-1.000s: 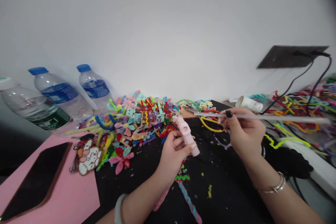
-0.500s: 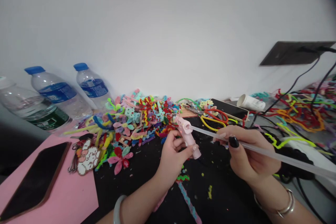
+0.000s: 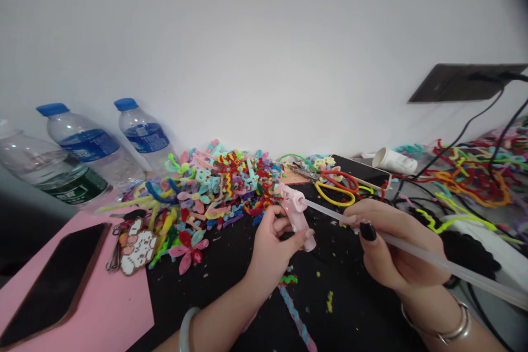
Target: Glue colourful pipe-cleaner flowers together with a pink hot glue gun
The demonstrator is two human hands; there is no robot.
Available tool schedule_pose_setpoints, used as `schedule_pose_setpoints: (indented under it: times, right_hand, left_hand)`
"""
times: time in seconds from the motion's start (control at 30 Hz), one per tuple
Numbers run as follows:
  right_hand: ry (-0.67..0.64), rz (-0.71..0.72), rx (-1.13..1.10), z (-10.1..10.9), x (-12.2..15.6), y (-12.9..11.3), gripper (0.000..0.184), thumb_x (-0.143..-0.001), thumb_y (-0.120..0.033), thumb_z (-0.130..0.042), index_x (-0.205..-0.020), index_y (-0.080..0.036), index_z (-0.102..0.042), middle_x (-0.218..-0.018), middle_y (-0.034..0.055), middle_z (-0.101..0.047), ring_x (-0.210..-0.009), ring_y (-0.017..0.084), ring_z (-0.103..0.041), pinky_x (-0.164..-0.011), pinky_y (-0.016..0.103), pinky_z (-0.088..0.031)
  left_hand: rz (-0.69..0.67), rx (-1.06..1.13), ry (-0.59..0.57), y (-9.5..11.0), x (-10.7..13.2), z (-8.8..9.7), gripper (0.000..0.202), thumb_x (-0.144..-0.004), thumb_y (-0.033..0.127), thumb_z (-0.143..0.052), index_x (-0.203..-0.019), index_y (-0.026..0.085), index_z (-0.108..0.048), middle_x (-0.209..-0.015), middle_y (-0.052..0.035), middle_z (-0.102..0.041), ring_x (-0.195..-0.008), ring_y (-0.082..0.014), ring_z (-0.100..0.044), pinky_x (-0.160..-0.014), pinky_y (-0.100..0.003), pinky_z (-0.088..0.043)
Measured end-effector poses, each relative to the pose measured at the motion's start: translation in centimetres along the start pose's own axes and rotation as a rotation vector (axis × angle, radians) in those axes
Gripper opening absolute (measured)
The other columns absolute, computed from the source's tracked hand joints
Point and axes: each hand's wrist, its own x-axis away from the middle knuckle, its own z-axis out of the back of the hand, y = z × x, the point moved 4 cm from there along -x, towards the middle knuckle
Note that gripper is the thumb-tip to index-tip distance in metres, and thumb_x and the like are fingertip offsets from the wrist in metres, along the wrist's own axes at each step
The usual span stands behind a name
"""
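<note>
My left hand (image 3: 274, 245) is closed round the handle of a small pink hot glue gun (image 3: 297, 220), just above the black work surface. A long translucent glue stick (image 3: 416, 247) runs from the back end of the gun to the right edge of the view. My right hand (image 3: 396, 247) pinches this stick between thumb and fingers, some way behind the gun. The stick's front end meets the opening at the gun's rear; how deep it sits inside is hidden. Below my left hand lies a blue and pink twisted pipe cleaner strip (image 3: 295, 316).
Behind the gun spreads a heap of colourful pipe cleaner pieces (image 3: 231, 176). Several plastic bottles (image 3: 146, 135) stand at the left, near a phone (image 3: 55, 286) on pink paper (image 3: 119, 308). A paper cup (image 3: 394, 161), black cables (image 3: 449, 159) and more pipe cleaners (image 3: 474, 187) lie at the right.
My right hand has shifted slightly right and down with the glue stick, which slopes a little more steeply. The glue gun has moved slightly right in my left hand's grip.
</note>
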Motion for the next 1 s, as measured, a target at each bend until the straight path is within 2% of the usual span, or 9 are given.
schedule_pose_setpoints:
  times: [0.3, 0.6, 0.9, 1.0]
  right_hand:
    - [0.013, 0.008, 0.059, -0.14, 0.13, -0.09, 0.015, -0.077, -0.013, -0.052, -0.085, -0.023, -0.06, -0.073, 0.0045, -0.068, -0.064, 0.019, -0.065, -0.057, 0.03, -0.052]
    - [-0.098, 0.094, 0.138, -0.14, -0.48, -0.45, 0.021, -0.074, -0.008, -0.053, -0.089, -0.023, -0.058, -0.073, 0.0025, -0.067, -0.061, 0.015, -0.064, -0.054, 0.026, -0.053]
    - [-0.111, 0.026, 0.245, 0.03, -0.55, -0.47, 0.012, -0.077, -0.014, -0.06, -0.081, -0.024, -0.055, -0.068, 0.0003, -0.066, -0.059, 0.015, -0.063, -0.053, 0.025, -0.052]
    - [-0.179, 0.029, 0.207, 0.12, -0.83, -0.19, 0.012, -0.077, -0.013, -0.06, -0.082, -0.023, -0.055, -0.069, 0.0004, -0.066, -0.061, 0.014, -0.064, -0.055, 0.024, -0.052]
  left_hand:
    - [-0.054, -0.082, 0.012, -0.02, 0.0, 0.07, 0.037, -0.067, 0.028, -0.072, -0.09, 0.019, -0.044, -0.083, -0.0045, -0.069, -0.076, -0.0151, -0.062, -0.067, -0.025, -0.047]
    - [-0.072, -0.146, 0.028, 0.02, 0.08, 0.03, 0.034, -0.069, 0.031, -0.071, -0.087, 0.019, -0.045, -0.079, -0.0034, -0.069, -0.072, -0.0163, -0.063, -0.064, -0.026, -0.047]
    - [-0.076, -0.181, 0.031, 0.09, 0.29, 0.08, 0.032, -0.07, 0.03, -0.07, -0.089, 0.019, -0.046, -0.079, -0.0022, -0.068, -0.071, -0.0145, -0.061, -0.062, -0.023, -0.046]
    - [-0.071, -0.199, 0.035, 0.11, 0.37, 0.08, 0.032, -0.071, 0.03, -0.069, -0.09, 0.019, -0.046, -0.081, -0.0027, -0.068, -0.072, -0.0146, -0.061, -0.061, -0.023, -0.047]
